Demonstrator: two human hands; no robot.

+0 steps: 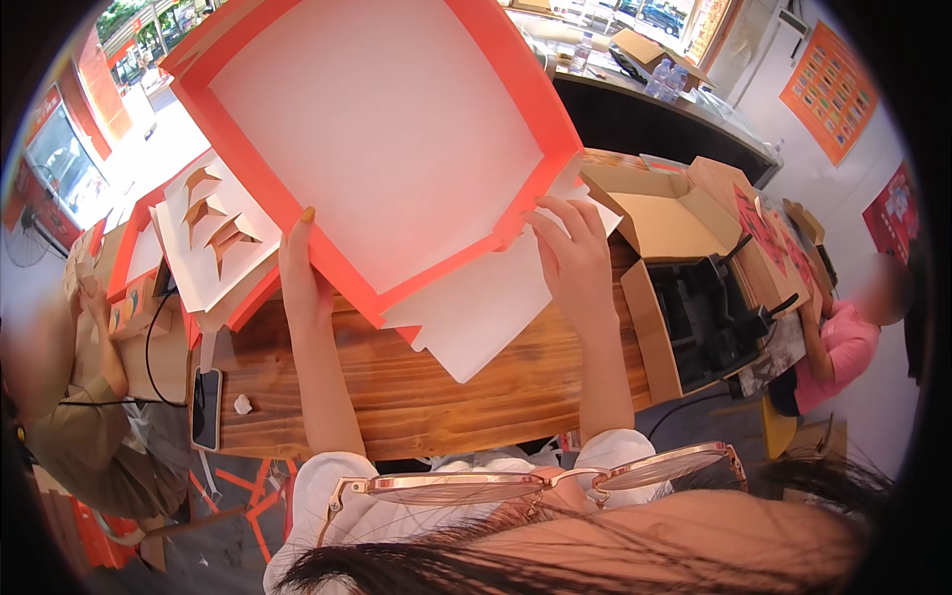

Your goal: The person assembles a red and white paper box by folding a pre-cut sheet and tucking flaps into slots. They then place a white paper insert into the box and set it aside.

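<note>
Left grip holds the red-walled box by one edge; right grip, closure unclear, meets another, tabletop showing below.

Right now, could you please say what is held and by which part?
Left hand holds the orange-rimmed box by its left wall; right hand at near wall, grip unclear.

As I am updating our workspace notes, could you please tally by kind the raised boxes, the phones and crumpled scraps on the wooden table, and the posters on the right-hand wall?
Raised red-and-white box: 1
Phone: 1
Crumpled white scrap: 1
Wall posters: 2
Total: 5
</note>
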